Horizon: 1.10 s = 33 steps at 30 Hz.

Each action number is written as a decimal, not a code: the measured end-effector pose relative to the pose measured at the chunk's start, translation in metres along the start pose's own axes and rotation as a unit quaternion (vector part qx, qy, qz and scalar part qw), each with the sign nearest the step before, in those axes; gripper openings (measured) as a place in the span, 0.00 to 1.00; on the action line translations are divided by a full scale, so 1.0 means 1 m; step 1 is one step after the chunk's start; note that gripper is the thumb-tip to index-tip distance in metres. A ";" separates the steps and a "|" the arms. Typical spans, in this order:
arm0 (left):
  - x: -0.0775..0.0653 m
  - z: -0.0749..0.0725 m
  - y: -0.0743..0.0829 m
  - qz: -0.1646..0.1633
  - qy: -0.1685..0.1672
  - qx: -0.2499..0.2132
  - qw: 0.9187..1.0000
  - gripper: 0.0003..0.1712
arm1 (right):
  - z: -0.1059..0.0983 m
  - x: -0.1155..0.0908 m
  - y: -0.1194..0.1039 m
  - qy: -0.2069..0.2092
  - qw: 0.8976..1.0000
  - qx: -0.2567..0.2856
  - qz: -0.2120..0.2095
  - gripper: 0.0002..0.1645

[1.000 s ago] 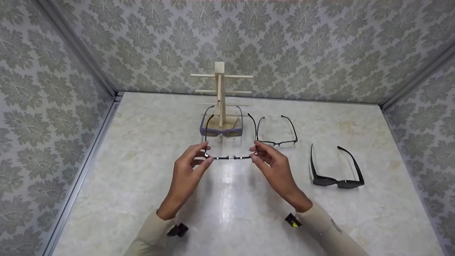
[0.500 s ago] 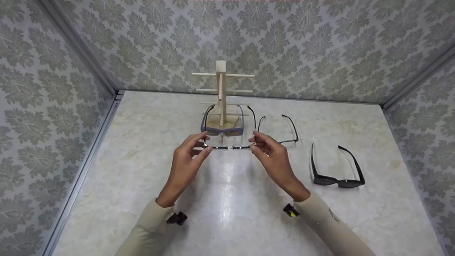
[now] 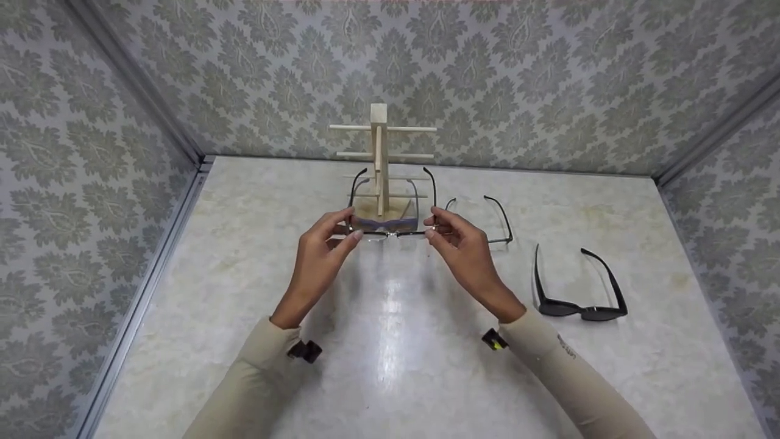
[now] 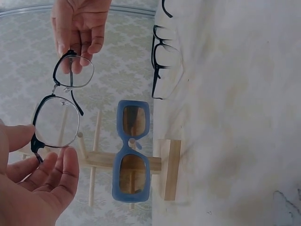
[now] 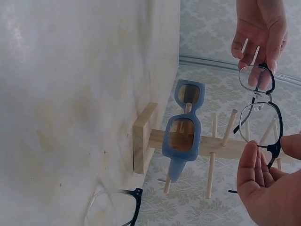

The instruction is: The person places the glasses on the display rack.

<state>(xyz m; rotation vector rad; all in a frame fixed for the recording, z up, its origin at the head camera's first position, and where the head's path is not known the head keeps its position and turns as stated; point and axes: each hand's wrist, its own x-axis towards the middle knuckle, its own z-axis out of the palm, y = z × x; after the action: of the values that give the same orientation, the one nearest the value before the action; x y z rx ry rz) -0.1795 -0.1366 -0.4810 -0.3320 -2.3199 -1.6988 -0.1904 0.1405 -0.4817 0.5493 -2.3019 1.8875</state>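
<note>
Between both hands a pair of half-rimmed eyeglasses is held up above the table, its temples unfolded and pointing away. My left hand pinches the left hinge corner between thumb and fingers. At the other corner my right hand pinches in the same way. Just beyond them stands a wooden eyewear rack with several crossbars. Blue sunglasses with brown lenses hang on its lowest part. In the head view the held eyeglasses partly overlap the blue sunglasses and the rack.
Black sunglasses lie with temples spread on the right of the table. Another pair of dark-rimmed glasses lies right of the rack, partly hidden by my right hand. Patterned walls enclose the table at the back and sides.
Both hands have moved forward with the eyeglasses, toward the rack. The front of the frame now overlaps the blue sunglasses in the head view. The other glasses lie where they were.
</note>
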 end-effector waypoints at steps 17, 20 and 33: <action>0.021 -0.004 -0.007 -0.013 0.010 -0.029 0.999 0.23 | 0.006 0.023 0.002 0.003 1.000 -0.026 0.004 0.28; 0.025 -0.005 -0.009 -0.025 0.014 -0.028 0.999 0.22 | 0.006 0.027 0.002 0.001 1.000 -0.021 0.011 0.28; 0.040 -0.010 -0.018 -0.058 0.002 -0.016 0.998 0.24 | 0.013 0.041 0.006 0.006 0.999 -0.035 0.038 0.28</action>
<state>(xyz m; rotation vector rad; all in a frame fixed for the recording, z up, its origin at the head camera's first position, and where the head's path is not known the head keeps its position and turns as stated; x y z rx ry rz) -0.2220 -0.1503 -0.4808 -0.2024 -2.3534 -1.7889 -0.2284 0.1208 -0.4772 0.4467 -2.4023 1.8284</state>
